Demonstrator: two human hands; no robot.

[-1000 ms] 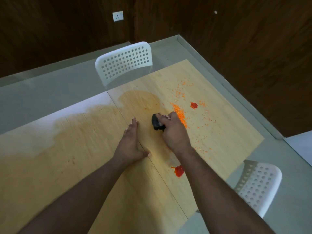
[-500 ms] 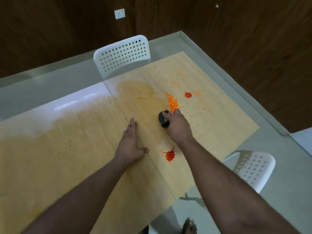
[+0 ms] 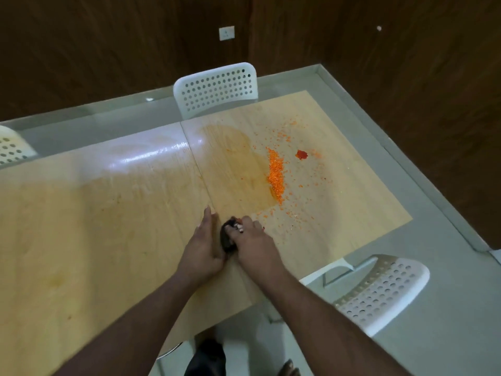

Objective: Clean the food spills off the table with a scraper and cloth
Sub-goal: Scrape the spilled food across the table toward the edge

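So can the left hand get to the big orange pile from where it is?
Probably yes. The left hand lies flat on the table, and only bare wood shows between it and the orange pile, though it's a stretch forward.

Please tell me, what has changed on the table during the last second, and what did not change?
The right hand, gripping the dark cloth, drew back from the orange crumb pile toward the table's near edge, over the near red blob, which no longer shows. It now lies beside the left hand. The left hand stayed flat; the pile and the far red blob stayed.
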